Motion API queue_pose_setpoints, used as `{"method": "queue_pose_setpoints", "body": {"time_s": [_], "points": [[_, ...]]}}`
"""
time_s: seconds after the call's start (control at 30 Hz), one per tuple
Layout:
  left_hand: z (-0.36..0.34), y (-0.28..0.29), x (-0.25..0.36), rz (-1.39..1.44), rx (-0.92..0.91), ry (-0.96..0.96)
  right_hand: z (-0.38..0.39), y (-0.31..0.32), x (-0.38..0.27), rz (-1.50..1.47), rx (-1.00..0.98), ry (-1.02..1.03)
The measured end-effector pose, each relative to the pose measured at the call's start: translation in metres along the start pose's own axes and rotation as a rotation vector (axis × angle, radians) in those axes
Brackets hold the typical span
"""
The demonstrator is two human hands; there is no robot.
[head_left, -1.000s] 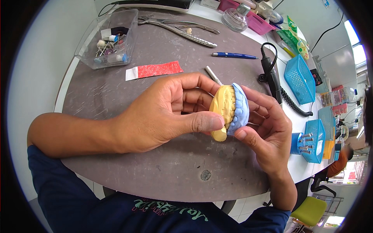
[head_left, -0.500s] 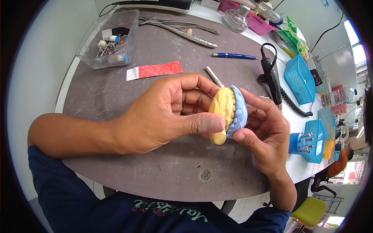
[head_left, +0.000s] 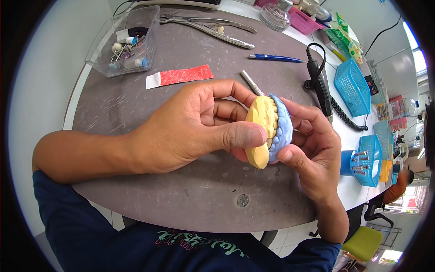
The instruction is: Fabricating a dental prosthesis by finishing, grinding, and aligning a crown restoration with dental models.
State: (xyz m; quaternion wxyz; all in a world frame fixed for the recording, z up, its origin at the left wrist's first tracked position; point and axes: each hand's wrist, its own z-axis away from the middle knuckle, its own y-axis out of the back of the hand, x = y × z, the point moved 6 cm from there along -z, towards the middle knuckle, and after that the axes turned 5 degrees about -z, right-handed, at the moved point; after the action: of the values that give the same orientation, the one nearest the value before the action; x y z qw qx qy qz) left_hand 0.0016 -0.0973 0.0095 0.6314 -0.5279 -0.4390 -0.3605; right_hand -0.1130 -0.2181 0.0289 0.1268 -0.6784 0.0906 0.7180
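My left hand (head_left: 195, 127) is closed on a yellow dental cast (head_left: 257, 156), its thumb lying across the front and its fingers behind. My right hand (head_left: 312, 154) grips a light blue dental cast (head_left: 282, 127), which sits against the yellow one so that their rows of teeth meet. Both casts are held upright on their sides over the dark grey mat (head_left: 190, 195). Just behind them lies a thin metal rod (head_left: 249, 79), with its lower end hidden. A red strip (head_left: 183, 75) with a white end and a blue pen (head_left: 274, 57) lie farther back.
A clear container of small bits (head_left: 97, 52), metal pliers (head_left: 208, 29) and a glass jar (head_left: 274, 18) are at the back. On the right are a black handpiece (head_left: 319, 86), blue baskets (head_left: 351, 86) and a blue bur stand (head_left: 348, 162). Another person (head_left: 394, 190) is at far right.
The paired casts have turned slightly, with the yellow one's lower end swinging a little down and right. Both hands shifted with them. The bench appears slightly higher in the picture.
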Motion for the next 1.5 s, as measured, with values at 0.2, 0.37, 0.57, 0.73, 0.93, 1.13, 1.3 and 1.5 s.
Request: {"method": "queue_pose_setpoints", "body": {"time_s": [0.2, 0.37, 0.57, 0.73, 0.93, 1.13, 1.3, 1.5], "points": [[-0.0014, -0.0015, -0.0009, 0.052, -0.029, 0.039, -0.0011, 0.0004, -0.0005, -0.032, -0.002, -0.009], [-0.0026, -0.001, -0.0023, 0.034, -0.031, 0.046, -0.0015, 0.0001, -0.0011, -0.048, -0.005, -0.017], [-0.0024, -0.002, -0.0027, 0.042, -0.039, 0.053, -0.0017, 0.0002, -0.0016, -0.068, -0.003, -0.029], [-0.0031, -0.0027, -0.0014, 0.049, -0.058, 0.059, -0.0018, 0.0011, -0.0011, -0.077, -0.001, -0.032], [-0.0032, -0.0031, -0.0024, 0.027, -0.063, 0.053, -0.0016, 0.0021, -0.0018, -0.085, -0.01, -0.026], [-0.0037, -0.0031, -0.0033, 0.038, -0.07, 0.051, -0.0013, 0.0017, -0.0021, -0.095, -0.007, -0.004], [-0.0037, -0.0025, -0.0026, 0.038, -0.066, 0.048, -0.0011, 0.003, -0.0026, -0.055, -0.001, 0.022], [-0.0019, -0.0026, -0.0026, 0.016, -0.049, 0.038, -0.0006, 0.0025, -0.0014, -0.025, 0.007, 0.083]]}}
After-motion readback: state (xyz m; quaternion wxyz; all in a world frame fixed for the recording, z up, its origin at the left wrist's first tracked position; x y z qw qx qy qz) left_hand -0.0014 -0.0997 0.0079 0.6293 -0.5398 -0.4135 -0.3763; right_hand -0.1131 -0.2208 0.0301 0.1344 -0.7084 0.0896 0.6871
